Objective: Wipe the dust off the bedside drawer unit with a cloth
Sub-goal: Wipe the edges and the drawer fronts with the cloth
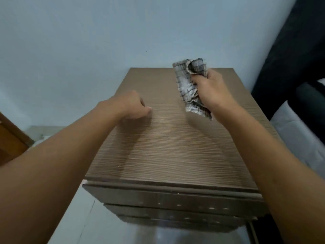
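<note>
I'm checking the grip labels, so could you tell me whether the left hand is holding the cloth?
No, the checked cloth is bunched in the right hand, while the left hand is curled with nothing in it above the drawer unit.

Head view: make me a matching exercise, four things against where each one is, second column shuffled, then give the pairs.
Things:
1. cloth
2. left hand
3. drawer unit
4. bed

Places:
A. against the pale wall
B. along the frame's right edge
C. gripped in the right hand, above the top
D. loosely curled over the top's left side

Pairs: 1-C, 2-D, 3-A, 4-B
</note>
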{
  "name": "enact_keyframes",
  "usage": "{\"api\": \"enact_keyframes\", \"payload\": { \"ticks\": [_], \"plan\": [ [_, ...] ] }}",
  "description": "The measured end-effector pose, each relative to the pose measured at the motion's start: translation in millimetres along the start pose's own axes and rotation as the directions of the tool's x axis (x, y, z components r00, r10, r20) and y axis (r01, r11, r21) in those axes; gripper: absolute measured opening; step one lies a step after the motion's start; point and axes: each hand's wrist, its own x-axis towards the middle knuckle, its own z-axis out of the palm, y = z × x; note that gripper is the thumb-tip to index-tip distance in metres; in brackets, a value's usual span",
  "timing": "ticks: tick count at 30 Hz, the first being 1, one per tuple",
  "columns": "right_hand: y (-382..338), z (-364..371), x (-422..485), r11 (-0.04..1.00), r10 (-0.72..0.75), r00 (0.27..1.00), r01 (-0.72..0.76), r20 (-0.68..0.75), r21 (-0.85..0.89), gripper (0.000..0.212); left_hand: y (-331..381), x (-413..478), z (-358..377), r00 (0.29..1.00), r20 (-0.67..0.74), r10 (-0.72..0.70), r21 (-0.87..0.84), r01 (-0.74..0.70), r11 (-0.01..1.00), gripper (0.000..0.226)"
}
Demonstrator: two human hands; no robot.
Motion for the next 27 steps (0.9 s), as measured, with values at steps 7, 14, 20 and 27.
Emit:
{"api": "enact_keyframes", "payload": {
  "ticks": [7, 14, 20, 27],
  "plan": [
    [-17, 1, -23, 0.944, -0.274, 0.961, 0.277, 0.043, -0.182, 0.023, -8, -13, 0, 0.998, -0.034, 0.044, 0.042, -0.043, 0.998, 0.041],
    [-17, 15, -70, 0.915, -0.312, 0.949, 0.309, 0.029, -0.259, 0.02, -28, -64, 13, 0.988, -0.111, 0.111, -0.032, -0.115, 0.993, 0.039],
    [14, 49, -100, 0.743, -0.015, 0.974, 0.163, 0.227, -0.649, 0.027, -78, -129, 44, 0.919, -0.393, 0.035, -0.308, -0.167, 0.937, 0.038],
    [-8, 98, -137, 0.729, -0.097, 0.921, 0.323, 0.376, -0.603, 0.031, -110, -179, 83, 0.86, -0.439, -0.259, -0.658, -0.112, 0.745, 0.041]
  ]
}}
